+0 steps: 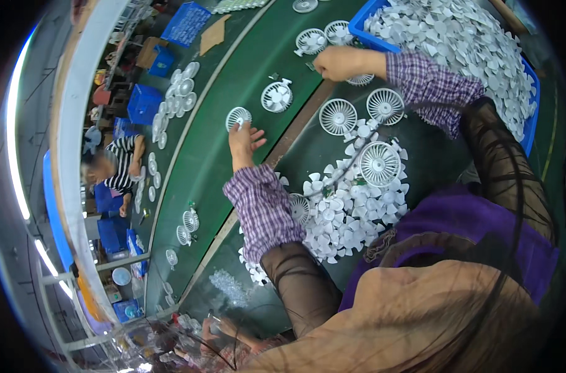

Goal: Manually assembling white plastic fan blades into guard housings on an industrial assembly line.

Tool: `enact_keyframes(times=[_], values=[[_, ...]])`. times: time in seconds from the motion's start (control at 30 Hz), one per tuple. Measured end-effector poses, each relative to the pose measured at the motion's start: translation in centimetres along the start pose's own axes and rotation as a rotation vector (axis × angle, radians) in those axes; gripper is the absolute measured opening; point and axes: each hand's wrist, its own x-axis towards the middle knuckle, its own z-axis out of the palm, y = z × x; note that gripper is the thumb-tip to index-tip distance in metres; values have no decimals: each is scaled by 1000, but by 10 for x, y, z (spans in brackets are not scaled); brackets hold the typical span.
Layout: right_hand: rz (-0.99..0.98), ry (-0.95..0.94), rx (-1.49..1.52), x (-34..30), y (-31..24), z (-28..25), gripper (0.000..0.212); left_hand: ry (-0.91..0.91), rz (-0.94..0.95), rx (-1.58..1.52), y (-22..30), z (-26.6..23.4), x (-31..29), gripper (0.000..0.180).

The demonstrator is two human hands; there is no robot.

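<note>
My left hand (244,142) reaches onto the green belt (214,155), its fingertips gripping a small round white fan grille (237,116). My right hand (337,63) is stretched further out with its fingers curled into a fist, beside the corner of a blue bin (365,25) and just above another white grille (361,79). Whether anything is inside the fist is hidden. Between my arms lie three larger grilles (338,116), (385,104), (379,163) and a pile of loose white fan blades (336,217). Both my sleeves are purple plaid.
The blue bin is heaped with white fan blades (463,43). More fan parts (277,96), (310,41) ride the belt. A seated person in a striped shirt (118,165) works across it, near blue crates (145,102). Another person's hands (224,329) are at the lower edge.
</note>
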Motion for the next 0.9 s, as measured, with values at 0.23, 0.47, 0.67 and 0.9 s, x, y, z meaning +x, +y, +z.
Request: enact_keyframes(times=[0.23,0.47,0.67,0.9], values=[[-50,24,-122,-12,1,-20,16,152,-45,310,-14,4,40,36],[-245,-230,-200,-32,-49,-1,17,98,-5,276,5,-79,-44,23],[-676,-391,107,-39,-116,54,9,255,88,-290,-63,-199,-139,23],[-524,-534,-53,-18,-143,126,24,171,85,-885,-156,-154,-240,31]])
